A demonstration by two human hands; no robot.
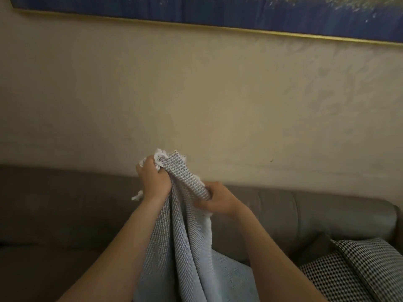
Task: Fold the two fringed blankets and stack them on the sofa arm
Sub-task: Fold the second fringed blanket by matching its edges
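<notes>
The grey waffle-weave blanket [187,236] is held up in front of the sofa [65,214], its top drawn into a bunch and its length hanging down between the forearms and out of the bottom of the view. A corner with white fringe [160,156] is clenched in the left hand [153,179], whose fingers [145,165] are curled tight round the gathered cloth. Just below and to the right, the fringed edge is pinched by the right hand [218,200], with the fingers folded over it. The step in hand is judged to be the finding of the edge before a first fold. It would be done well if the corner were kept fixed in the left hand while the edge was run through the right hand out to the next corner, so that the bunch is opened and the two corners can be brought together squarely. Fringe strands should be kept out of the fold, since they may snag. A black-and-white checked textile [366,269] lies on the seat at the right; whether it is the second blanket cannot be told. Behind the sofa a cream wall [196,94] carries a gold-edged blue painting [261,9].
</notes>
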